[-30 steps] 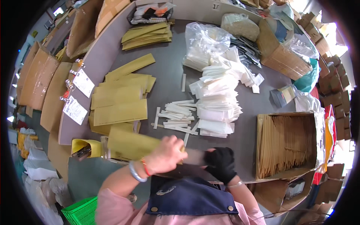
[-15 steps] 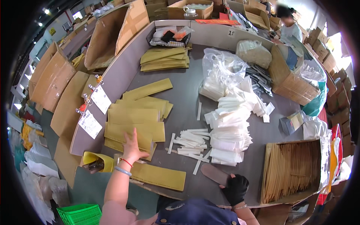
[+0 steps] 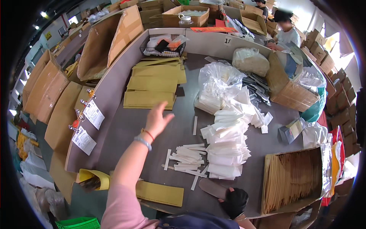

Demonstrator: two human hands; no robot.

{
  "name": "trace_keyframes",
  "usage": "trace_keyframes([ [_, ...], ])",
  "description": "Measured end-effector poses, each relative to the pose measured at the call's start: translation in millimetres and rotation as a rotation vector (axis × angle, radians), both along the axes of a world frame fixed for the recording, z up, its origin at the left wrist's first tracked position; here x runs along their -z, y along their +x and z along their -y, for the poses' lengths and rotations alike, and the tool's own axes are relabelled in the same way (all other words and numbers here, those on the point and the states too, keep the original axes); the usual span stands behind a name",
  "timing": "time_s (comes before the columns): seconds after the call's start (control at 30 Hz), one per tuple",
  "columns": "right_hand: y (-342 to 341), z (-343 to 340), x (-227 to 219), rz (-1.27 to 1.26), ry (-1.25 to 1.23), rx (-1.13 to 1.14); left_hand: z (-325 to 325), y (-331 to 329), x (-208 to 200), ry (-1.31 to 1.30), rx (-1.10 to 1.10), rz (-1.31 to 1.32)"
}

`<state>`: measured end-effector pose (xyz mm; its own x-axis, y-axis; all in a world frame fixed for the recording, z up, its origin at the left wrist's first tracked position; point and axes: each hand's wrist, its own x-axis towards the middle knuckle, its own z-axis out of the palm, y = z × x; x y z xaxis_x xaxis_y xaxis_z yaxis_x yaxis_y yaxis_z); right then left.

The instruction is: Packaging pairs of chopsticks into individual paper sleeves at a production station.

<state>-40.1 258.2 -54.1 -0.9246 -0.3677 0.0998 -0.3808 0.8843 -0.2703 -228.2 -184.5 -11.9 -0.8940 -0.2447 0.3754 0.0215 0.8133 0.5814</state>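
Observation:
My left hand (image 3: pixel 156 121), with a red cord and a pale bangle on the wrist, reaches out with fingers apart. Just beyond its fingertips lies a fanned stack of mustard-coloured paper envelopes (image 3: pixel 151 84). A single mustard envelope (image 3: pixel 160 193) lies at the table's front edge, under my forearm. In its black fingerless glove, my right hand (image 3: pixel 233 202) grips one end of a flat, rounded brownish-grey piece (image 3: pixel 213 189), whose kind I cannot make out. Left of a long row of white paper packets (image 3: pixel 227 149) are scattered small white paper strips (image 3: pixel 187 158).
A carton packed with brown card pieces (image 3: pixel 293 181) stands at the right. A yellow holder (image 3: pixel 103 179) sits at the left front. The grey partition (image 3: pixel 114 72) carries clipped labels. At the back is a wire basket (image 3: pixel 164 51); a person (image 3: pixel 288 36) works beyond.
The fanned mustard envelopes have moved away to the back left, against the rear stack. My left hand has moved forward and right. My right hand keeps its grip.

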Motion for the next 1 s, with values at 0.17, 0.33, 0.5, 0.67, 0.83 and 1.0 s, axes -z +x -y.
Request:
trace_keyframes([
  [0.17, -16.1, 0.7, -22.3, -0.010, 0.029, -0.066, -70.3, 119.1, 3.8, 0.177, 0.330, 0.255],
  [0.33, -12.9, -8.8, -41.6, -0.009, -0.150, -0.101, -97.9, 216.2, -1.8, 0.259, 0.189, 0.409],
  [0.5, -11.7, 8.2, -79.6, 0.013, -0.087, -0.215, -138.2, 248.6, 4.9, 0.026, 0.053, 0.316],
  [0.67, -11.6, 14.4, -81.6, 0.057, -0.105, -0.263, -150.7, 260.1, 39.6, 0.007, -0.067, 0.339],
  [0.83, -11.9, 18.4, -77.5, 0.134, -0.111, -0.321, -141.6, 260.4, 38.8, 0.121, -0.034, 0.364],
  [1.0, -1.8, 73.4, -31.2, 0.176, -0.275, -0.435, -144.3, 251.8, 31.3, 0.127, -0.017, 0.394],
])
